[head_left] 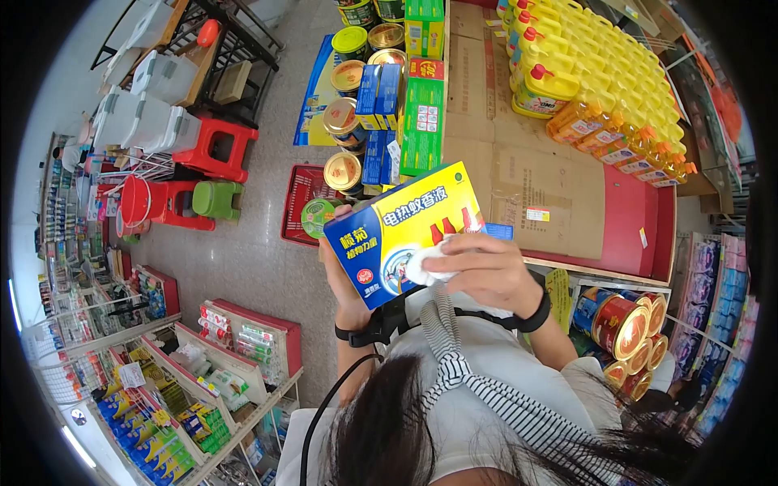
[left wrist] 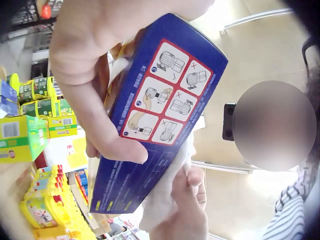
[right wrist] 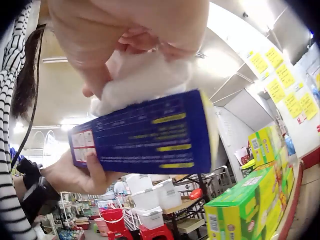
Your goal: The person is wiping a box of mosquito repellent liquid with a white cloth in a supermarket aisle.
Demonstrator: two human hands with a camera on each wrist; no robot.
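Observation:
A blue and yellow box of electric mosquito repellent liquid (head_left: 405,206) is held up in front of the person's chest, its printed front facing the head camera. The left hand (head_left: 347,283) grips it by its left end, with the thumb (left wrist: 125,150) lying on the blue side that carries small red-framed diagrams. In the right hand (head_left: 492,274) a bunched white cloth (head_left: 427,265) is pinched and presses against the lower right of the box front. From the right wrist view, the cloth (right wrist: 145,80) lies along the box's upper edge under the curled fingers.
Ahead, green boxes (head_left: 422,113) and round tins (head_left: 342,121) stand beside a cardboard-covered display platform (head_left: 486,154). Yellow detergent bottles (head_left: 547,89) fill its far right. A red basket (head_left: 300,198) sits on the floor, with red stools (head_left: 215,150) and shelves (head_left: 186,364) to the left.

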